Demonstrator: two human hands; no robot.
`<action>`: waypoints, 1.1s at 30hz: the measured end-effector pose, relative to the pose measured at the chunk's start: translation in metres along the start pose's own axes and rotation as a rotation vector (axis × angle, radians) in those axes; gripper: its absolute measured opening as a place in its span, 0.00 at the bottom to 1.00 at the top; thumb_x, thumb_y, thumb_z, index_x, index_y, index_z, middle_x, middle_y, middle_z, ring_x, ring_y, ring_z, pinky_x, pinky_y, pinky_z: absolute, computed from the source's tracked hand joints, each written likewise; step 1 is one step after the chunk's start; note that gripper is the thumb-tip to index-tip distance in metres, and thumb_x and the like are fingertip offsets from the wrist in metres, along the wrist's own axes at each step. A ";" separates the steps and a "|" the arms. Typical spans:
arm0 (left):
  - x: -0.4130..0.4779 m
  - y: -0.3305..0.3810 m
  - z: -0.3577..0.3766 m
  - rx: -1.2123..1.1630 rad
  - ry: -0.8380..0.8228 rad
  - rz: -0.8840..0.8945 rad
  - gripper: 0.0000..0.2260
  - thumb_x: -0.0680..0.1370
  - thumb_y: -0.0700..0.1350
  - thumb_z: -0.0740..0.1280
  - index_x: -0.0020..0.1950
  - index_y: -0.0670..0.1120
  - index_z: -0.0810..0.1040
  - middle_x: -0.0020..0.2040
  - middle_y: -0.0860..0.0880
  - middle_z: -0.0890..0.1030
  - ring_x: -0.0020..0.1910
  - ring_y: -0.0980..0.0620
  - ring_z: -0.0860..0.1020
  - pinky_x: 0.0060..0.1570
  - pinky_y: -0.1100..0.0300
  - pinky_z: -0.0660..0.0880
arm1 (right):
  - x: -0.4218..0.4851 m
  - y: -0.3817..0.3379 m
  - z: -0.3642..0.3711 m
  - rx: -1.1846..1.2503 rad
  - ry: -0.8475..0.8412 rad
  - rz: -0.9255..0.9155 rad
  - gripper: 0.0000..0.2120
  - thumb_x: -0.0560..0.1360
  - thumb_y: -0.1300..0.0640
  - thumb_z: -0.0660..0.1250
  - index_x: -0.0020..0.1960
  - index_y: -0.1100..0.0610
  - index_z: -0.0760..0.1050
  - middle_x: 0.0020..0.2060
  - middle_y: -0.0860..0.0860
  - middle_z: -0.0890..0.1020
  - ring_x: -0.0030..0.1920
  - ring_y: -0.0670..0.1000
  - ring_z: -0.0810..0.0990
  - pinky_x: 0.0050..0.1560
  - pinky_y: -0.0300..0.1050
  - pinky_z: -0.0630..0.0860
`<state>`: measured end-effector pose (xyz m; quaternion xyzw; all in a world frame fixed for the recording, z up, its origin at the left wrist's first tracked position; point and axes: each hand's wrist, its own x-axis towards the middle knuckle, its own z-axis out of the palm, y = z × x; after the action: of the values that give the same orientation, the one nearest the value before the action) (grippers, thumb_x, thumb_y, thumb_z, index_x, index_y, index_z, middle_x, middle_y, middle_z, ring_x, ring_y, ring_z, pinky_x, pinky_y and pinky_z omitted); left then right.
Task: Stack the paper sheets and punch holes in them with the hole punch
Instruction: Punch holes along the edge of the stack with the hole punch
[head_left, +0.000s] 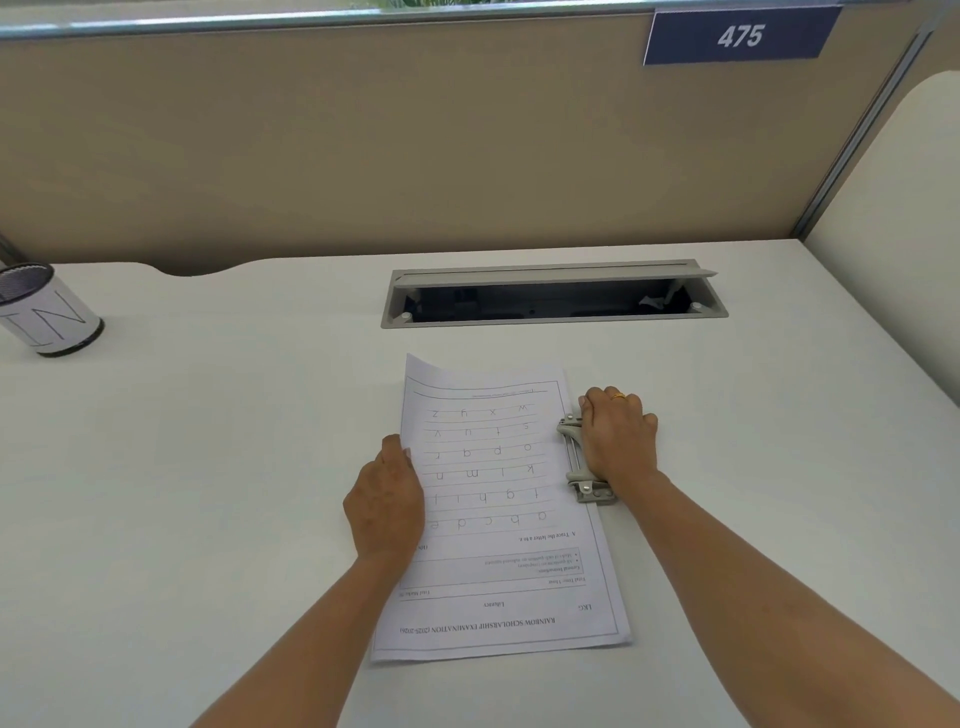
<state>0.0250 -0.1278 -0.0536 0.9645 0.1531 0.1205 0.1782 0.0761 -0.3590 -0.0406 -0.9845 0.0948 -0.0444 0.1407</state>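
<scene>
Here we are at the flat white desk (208, 467), and the stack of white printed paper sheets (498, 571) lies in the middle, its print upside down to the wearer. The far left corner curls up a touch.

The grey metal hole punch (576, 462) sits over the stack's right long edge, towards the far half. The right hand (618, 436) is on top of it, fingers wrapped over the lever (a gold ring (618, 396) on one finger).

The left hand (384, 499) rests on the sheets' left edge with fingers bent. Whether it pinches the paper or just steadies it, I cannot tell.

A black mesh pen cup (49, 312) stands far left. An open grey cable hatch (553, 319) lies beyond the paper, and a blue sign (737, 36) reads 475.
</scene>
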 end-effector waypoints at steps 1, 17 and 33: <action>0.000 0.000 0.000 0.001 -0.002 -0.001 0.11 0.80 0.44 0.54 0.55 0.40 0.72 0.34 0.42 0.76 0.32 0.46 0.68 0.31 0.57 0.63 | 0.000 0.000 0.000 -0.002 -0.001 -0.002 0.16 0.81 0.53 0.48 0.54 0.59 0.72 0.51 0.54 0.77 0.52 0.58 0.72 0.51 0.53 0.66; -0.002 0.001 -0.004 -0.011 -0.017 0.026 0.13 0.81 0.44 0.53 0.57 0.38 0.72 0.36 0.40 0.78 0.36 0.42 0.75 0.33 0.55 0.65 | 0.000 -0.007 -0.005 -0.103 0.010 -0.036 0.14 0.80 0.56 0.50 0.55 0.60 0.71 0.51 0.56 0.77 0.52 0.58 0.74 0.47 0.51 0.69; 0.000 0.000 -0.004 -0.019 -0.030 0.004 0.12 0.81 0.44 0.52 0.57 0.40 0.71 0.37 0.41 0.78 0.34 0.46 0.69 0.32 0.56 0.64 | 0.004 -0.012 -0.015 0.250 -0.068 0.219 0.24 0.78 0.42 0.52 0.47 0.60 0.75 0.47 0.56 0.78 0.48 0.57 0.76 0.45 0.47 0.69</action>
<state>0.0238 -0.1269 -0.0504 0.9649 0.1472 0.1076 0.1892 0.0805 -0.3526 -0.0227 -0.9440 0.1906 -0.0072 0.2692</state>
